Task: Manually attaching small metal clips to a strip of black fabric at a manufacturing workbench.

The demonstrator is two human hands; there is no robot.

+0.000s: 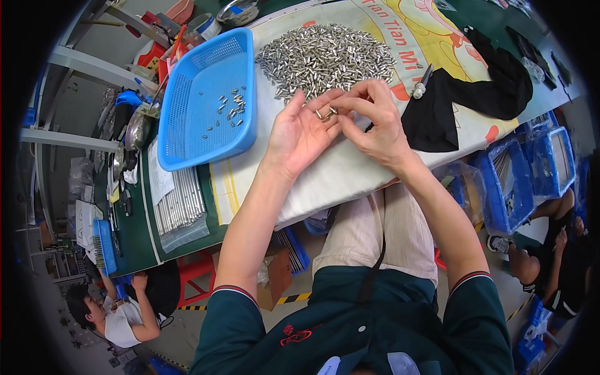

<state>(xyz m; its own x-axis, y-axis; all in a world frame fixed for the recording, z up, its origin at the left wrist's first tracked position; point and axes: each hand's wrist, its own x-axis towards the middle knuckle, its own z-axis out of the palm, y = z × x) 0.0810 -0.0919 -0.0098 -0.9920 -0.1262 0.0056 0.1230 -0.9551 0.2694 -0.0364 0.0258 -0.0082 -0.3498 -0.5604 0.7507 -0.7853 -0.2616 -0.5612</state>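
Observation:
Palm up, my left hand (301,130) cradles a few small metal pins (321,115) on its slightly curled fingers. My right hand (379,124) reaches over from the right, its thumb and index finger closed around one small metal pin (333,110) just above the left fingers. Behind both hands, a large heap of similar silvery pins (328,56) is spread on the printed cloth (250,181). To the left stands a blue perforated plastic basket (181,112), with several loose pins (235,111) scattered on its bottom.
A black cloth (431,122) lies right of my hands, with a small pointed tool (423,83) beside it. Bagged metal rods (178,203) rest left of the cloth. Blue crates (506,181) stand at right. Other people sit at lower left (119,312) and far right.

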